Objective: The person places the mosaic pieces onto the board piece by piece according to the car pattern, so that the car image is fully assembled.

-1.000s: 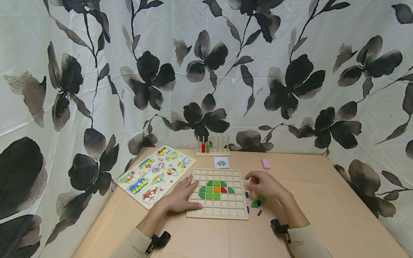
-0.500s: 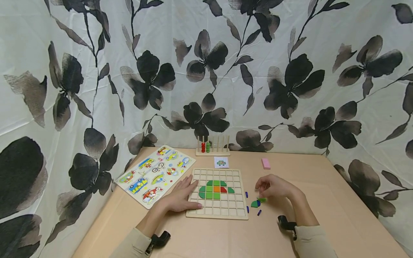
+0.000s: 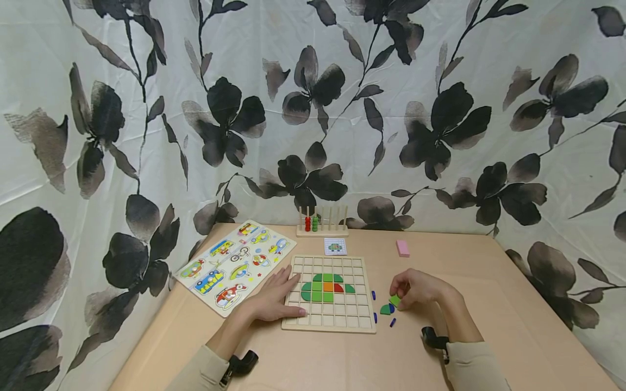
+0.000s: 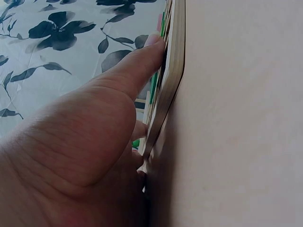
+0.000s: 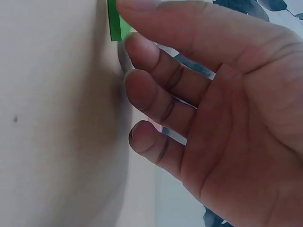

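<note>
My left hand point(image 3: 271, 297) rests on the left side of a wooden grid board point(image 3: 327, 324), fingers spread and thumb along its lower part. In the left wrist view that thumb lies over the edge of the board point(image 4: 173, 71). Green, orange and red tiles point(image 3: 323, 288) fill several middle cells. To the right of the board, my right hand point(image 3: 421, 288) pinches a light green tile point(image 3: 394, 300) between thumb and fingers. Up close, the green tile point(image 5: 114, 21) shows by the thumb tip, and the other fingers are curled. A dark green quarter-round piece point(image 3: 385, 309) lies just below.
Small blue pieces point(image 3: 393, 322) lie along the board's right side. Behind the board are a pattern card point(image 3: 335, 246) and a peg stand with red and green beads point(image 3: 321, 231). A pink block point(image 3: 402, 248) lies at back right, a picture board point(image 3: 237, 266) at left.
My right hand has moved right and slightly down from the board's edge to the loose pieces, where it now pinches the light green tile. The left hand stays put.
</note>
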The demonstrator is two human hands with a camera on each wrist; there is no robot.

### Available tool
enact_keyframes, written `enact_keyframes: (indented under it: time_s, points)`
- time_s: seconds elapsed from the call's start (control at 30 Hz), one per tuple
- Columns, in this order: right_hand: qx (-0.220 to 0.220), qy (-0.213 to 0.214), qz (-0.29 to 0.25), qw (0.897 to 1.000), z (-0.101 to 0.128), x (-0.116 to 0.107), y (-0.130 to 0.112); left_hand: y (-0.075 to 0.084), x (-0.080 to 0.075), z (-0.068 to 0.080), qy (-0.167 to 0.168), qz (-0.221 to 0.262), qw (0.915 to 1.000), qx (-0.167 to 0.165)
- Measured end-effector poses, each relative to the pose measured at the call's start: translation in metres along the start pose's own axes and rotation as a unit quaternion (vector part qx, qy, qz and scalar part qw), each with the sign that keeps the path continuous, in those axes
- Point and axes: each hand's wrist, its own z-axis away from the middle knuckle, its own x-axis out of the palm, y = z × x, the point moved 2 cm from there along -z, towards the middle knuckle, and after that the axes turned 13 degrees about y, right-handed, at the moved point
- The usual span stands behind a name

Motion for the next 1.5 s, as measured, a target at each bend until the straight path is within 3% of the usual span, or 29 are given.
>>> enact_keyframes:
  time_s: [0.4, 0.77, 1.07, 1.33, 1.5]
  points:
    - [-0.017, 0.005, 0.027, 0.999, -0.001, 0.002, 0.000, 0.000, 0.000, 0.000, -0.001, -0.001, 1.0000, -0.008]
    - [-0.017, 0.014, -0.016, 1.000, -0.006, 0.004, 0.000, 0.000, -0.001, 0.001, 0.000, 0.000, 1.0000, -0.005]
    - [-0.014, 0.078, -0.067, 0.995, -0.010, 0.002, -0.001, 0.001, -0.001, 0.001, 0.001, -0.002, 1.0000, 0.001]
    - [-0.033, 0.136, -0.022, 0.990, -0.014, 0.006, -0.005, 0.001, 0.001, 0.000, 0.001, -0.004, 1.0000, 0.003]
    - [-0.047, 0.149, -0.014, 0.988, -0.019, 0.016, -0.017, 0.001, 0.000, 0.000, 0.000, -0.001, 1.0000, -0.001]
